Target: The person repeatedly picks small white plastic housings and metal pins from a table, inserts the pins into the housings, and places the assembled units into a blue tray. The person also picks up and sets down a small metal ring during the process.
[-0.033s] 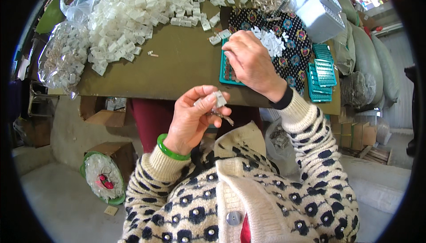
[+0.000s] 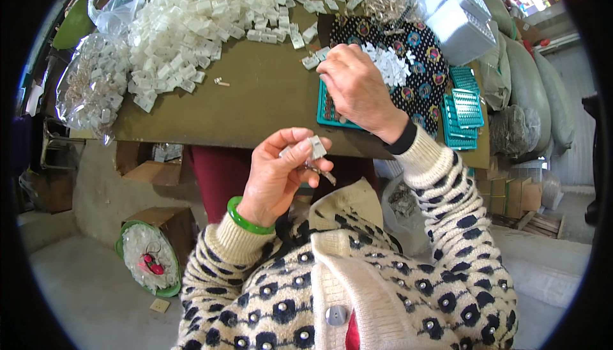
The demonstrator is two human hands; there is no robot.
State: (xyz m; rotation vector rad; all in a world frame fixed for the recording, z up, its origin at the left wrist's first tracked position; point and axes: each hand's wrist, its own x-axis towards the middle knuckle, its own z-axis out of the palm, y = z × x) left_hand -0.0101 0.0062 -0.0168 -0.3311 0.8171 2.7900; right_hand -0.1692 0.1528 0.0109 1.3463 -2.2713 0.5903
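Note:
My left hand point(image 2: 271, 174) is closed just in front of the table edge. It pinches a small white plastic housing point(image 2: 317, 148) between thumb and fingers. Thin metal strips point(image 2: 328, 176) stick out from under its lower fingers. Over a teal tray point(image 2: 324, 110) with rows of small brownish pieces, my right hand point(image 2: 361, 88) has its thumb and fingers pressed together. Whatever they pinch, if anything, is hidden, and the hand covers much of the tray. Two or so white housings point(image 2: 311, 62) lie just beyond the tray. A pile of small white pieces point(image 2: 391, 64) rests on a dark patterned cloth point(image 2: 418, 98).
A large heap of white plastic housings point(image 2: 185, 27) covers the far left of the table point(image 2: 255, 107). Clear bags point(image 2: 92, 88) of metal parts flank it. Stacked teal trays point(image 2: 461, 117) stand at right, below white boxes point(image 2: 456, 24). A green-rimmed basin point(image 2: 150, 260) sits lower left.
My right hand has shifted very slightly to the left over the tray. My left hand keeps its hold on the white housing.

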